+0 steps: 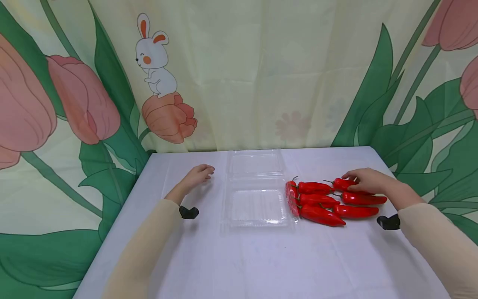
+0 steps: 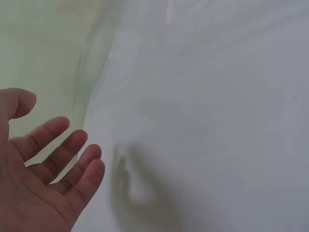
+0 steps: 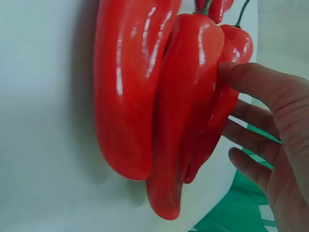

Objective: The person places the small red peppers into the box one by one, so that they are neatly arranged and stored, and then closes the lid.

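Note:
My right hand (image 1: 367, 181) is at the farthest red chili pepper (image 1: 340, 184), at the back of a group of several glossy peppers. In the right wrist view, the thumb (image 3: 241, 77) lies against the near side of that pepper (image 3: 212, 128) and the other fingers reach round its far side. Two more peppers, one of them a broad one (image 3: 130, 92), lie beside it. My left hand (image 1: 198, 175) hovers over the table's left part, its fingers loosely bent and holding nothing. Nearest to it is a clear plastic clamshell box (image 1: 226, 203), lying open with its lid (image 1: 255, 164) toward the back.
The table (image 1: 261, 261) has a white cover. Red shows through the box's right wall, right beside the left row of peppers (image 1: 321, 215). Behind the table hangs a curtain (image 1: 239, 83) printed with tulips and a rabbit.

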`<action>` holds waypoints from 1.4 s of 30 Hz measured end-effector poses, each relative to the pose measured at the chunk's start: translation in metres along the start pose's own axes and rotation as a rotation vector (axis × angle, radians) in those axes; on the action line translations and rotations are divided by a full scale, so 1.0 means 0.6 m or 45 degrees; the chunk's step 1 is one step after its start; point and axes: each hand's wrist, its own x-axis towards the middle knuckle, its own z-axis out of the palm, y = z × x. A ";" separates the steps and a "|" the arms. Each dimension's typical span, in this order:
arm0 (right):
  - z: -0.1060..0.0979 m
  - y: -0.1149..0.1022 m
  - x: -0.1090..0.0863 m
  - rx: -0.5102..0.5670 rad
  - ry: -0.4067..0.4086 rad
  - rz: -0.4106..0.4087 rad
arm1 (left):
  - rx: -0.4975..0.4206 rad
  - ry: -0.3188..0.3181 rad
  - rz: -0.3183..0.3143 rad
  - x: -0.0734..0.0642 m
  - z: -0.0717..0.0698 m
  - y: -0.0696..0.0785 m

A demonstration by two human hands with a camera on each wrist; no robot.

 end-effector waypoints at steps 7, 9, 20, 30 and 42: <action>0.000 0.001 0.001 -0.030 0.021 -0.004 | -0.240 -0.102 -0.100 -0.032 0.039 0.001; 0.001 -0.001 -0.001 -0.021 0.024 -0.004 | -0.277 -0.108 -0.131 -0.043 0.046 0.003; 0.020 0.000 -0.014 -0.016 0.076 -0.005 | -0.481 -0.220 -0.196 -0.085 0.075 -0.009; 0.016 -0.008 -0.016 -0.113 0.204 -0.060 | -0.623 -0.286 -0.160 -0.107 0.083 -0.009; 0.009 -0.018 -0.016 -0.149 0.276 -0.067 | -0.750 -0.251 -0.175 -0.112 0.090 -0.007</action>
